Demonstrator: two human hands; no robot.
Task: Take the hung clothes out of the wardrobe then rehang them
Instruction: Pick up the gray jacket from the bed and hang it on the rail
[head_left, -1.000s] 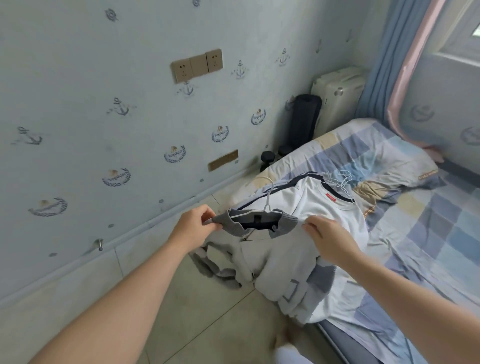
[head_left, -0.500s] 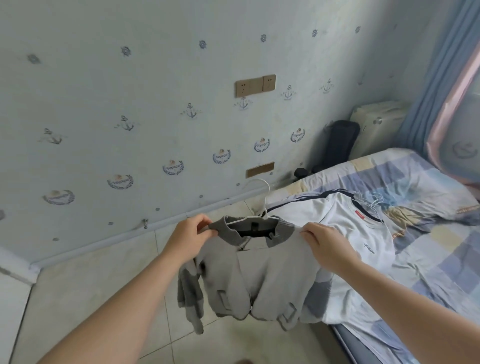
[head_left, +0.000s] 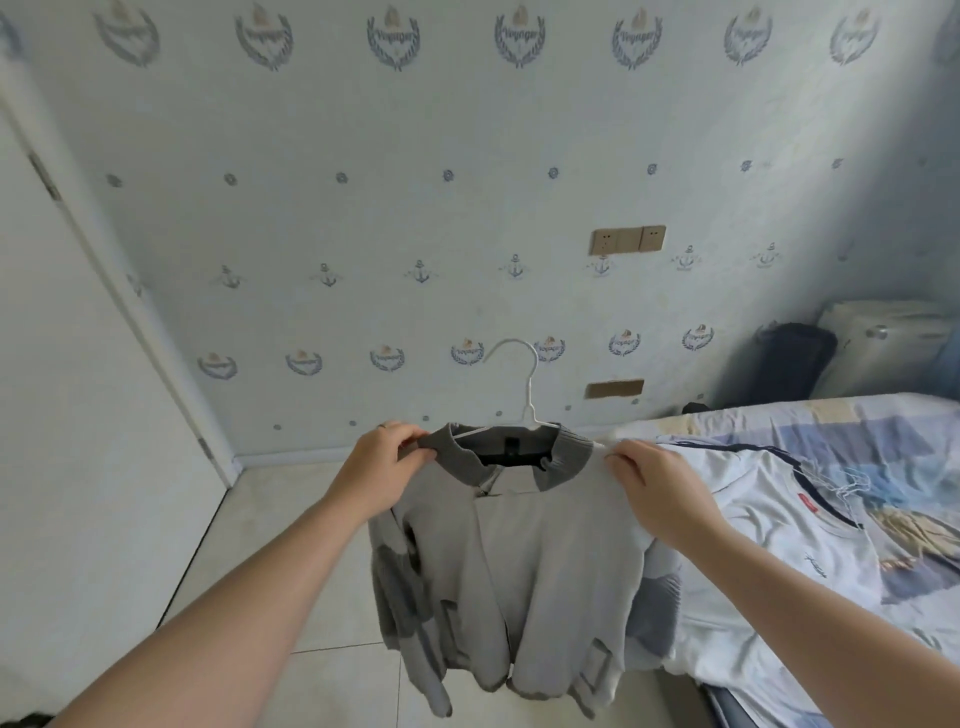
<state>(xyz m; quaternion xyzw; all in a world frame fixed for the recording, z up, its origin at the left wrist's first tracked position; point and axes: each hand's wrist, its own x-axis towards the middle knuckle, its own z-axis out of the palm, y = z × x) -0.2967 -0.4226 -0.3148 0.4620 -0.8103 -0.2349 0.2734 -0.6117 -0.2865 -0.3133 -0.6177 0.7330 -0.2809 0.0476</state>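
Both our hands pinch the grey jacket (head_left: 519, 571): left hand (head_left: 376, 475) at its collar, right hand (head_left: 657, 488) at its shoulder. It hangs on a white hanger (head_left: 529, 395) above the floor (head_left: 291, 545), beside the edge of the bed (head_left: 883, 431), where a white shirt (head_left: 769, 519) lies.

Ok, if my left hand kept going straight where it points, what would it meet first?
Past the grey jacket it grips, the left hand would probably reach the wallpapered wall; depth unclear.
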